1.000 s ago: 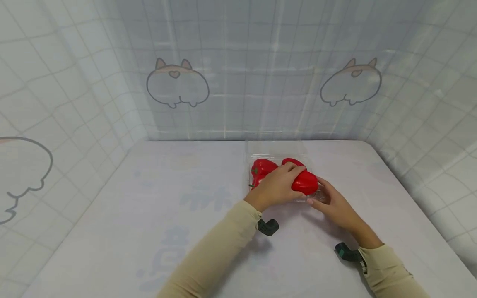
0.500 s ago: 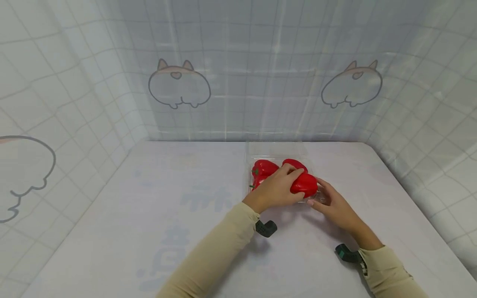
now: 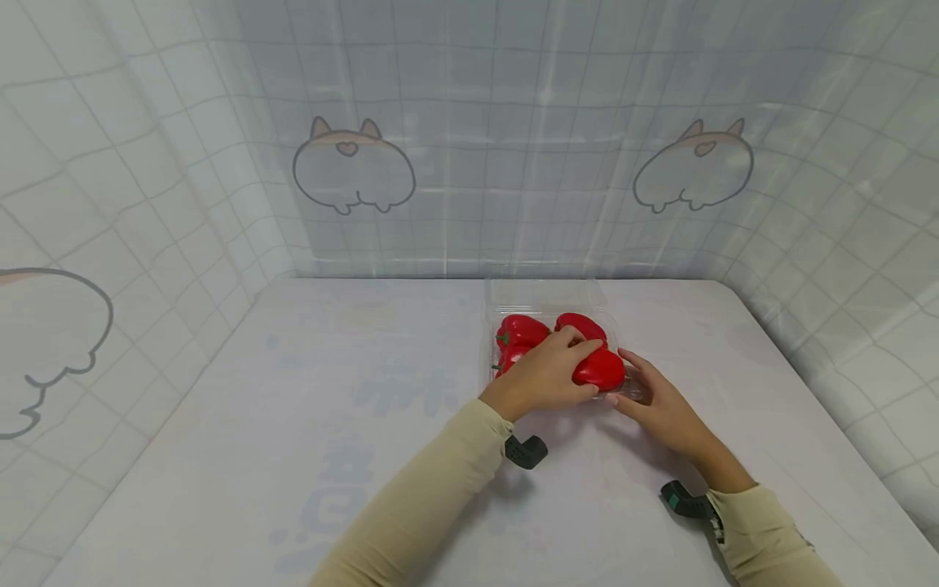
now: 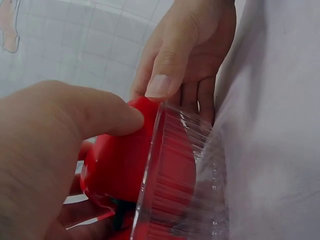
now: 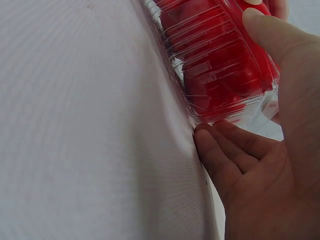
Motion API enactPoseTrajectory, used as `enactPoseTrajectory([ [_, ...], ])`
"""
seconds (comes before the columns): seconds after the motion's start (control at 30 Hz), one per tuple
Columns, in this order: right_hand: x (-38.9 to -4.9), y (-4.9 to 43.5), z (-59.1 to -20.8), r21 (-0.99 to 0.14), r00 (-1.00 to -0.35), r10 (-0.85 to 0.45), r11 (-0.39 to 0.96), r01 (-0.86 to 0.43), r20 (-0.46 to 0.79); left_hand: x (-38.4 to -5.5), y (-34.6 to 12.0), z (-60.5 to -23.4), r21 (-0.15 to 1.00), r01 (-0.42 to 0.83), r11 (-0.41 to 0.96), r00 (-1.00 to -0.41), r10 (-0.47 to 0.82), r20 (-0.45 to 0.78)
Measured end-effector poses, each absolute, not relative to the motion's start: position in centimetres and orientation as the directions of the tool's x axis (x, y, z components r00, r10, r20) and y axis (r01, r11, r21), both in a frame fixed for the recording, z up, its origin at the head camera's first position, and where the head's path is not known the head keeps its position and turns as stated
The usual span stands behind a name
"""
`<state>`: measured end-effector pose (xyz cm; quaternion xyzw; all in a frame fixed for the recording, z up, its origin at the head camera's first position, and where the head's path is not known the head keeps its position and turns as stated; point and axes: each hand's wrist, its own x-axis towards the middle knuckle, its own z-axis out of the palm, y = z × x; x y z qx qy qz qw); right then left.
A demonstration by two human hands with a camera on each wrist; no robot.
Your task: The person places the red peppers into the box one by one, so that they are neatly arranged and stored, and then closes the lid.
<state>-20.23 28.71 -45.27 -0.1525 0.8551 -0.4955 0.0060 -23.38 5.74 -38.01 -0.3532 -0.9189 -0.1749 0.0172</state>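
Observation:
A clear plastic clamshell box (image 3: 543, 292) stands on the table with its lid folded back. My left hand (image 3: 541, 377) grips a red bell pepper (image 3: 601, 372) from above, at the box's front right; in the left wrist view the pepper (image 4: 120, 162) sits inside the rim, green stem low. Several red peppers share the box: one at back left (image 3: 524, 330), one at back right (image 3: 581, 325), another partly behind my left hand. My right hand (image 3: 663, 412) holds the box's right front corner. In the right wrist view its fingers (image 5: 220, 155) touch the box's lower side.
The white table (image 3: 330, 456) stretches widely to the left and in front of the box. Behind it hangs a tiled-pattern curtain (image 3: 469, 163) with printed animal outlines. Dark curved devices sit at my left wrist (image 3: 526, 451) and right wrist (image 3: 685, 499).
My left hand has lowered the pepper slightly into the box's front right, so more of the back right pepper shows. My right hand has stayed nearly still at the corner.

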Motion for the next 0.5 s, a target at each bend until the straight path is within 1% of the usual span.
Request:
enactPoseTrajectory([
  [0.17,-20.3,28.83,-45.31,-0.853,-0.954,-0.267,0.458,-0.251,0.138,-23.36,5.77,-38.15,0.314,0.644,0.697,-0.759,0.634,0.15],
  [0.3,-20.27,28.87,-45.28,-0.851,-0.954,-0.265,0.462,-0.25,0.137,-23.42,5.67,-38.29,0.309,0.649,0.695,-0.755,0.638,0.149],
  [0.5,-20.12,28.82,-45.05,-0.844,-0.957,-0.262,0.478,-0.244,0.128,-23.75,5.08,-37.94,0.362,0.657,0.661,-0.74,0.657,0.142],
])
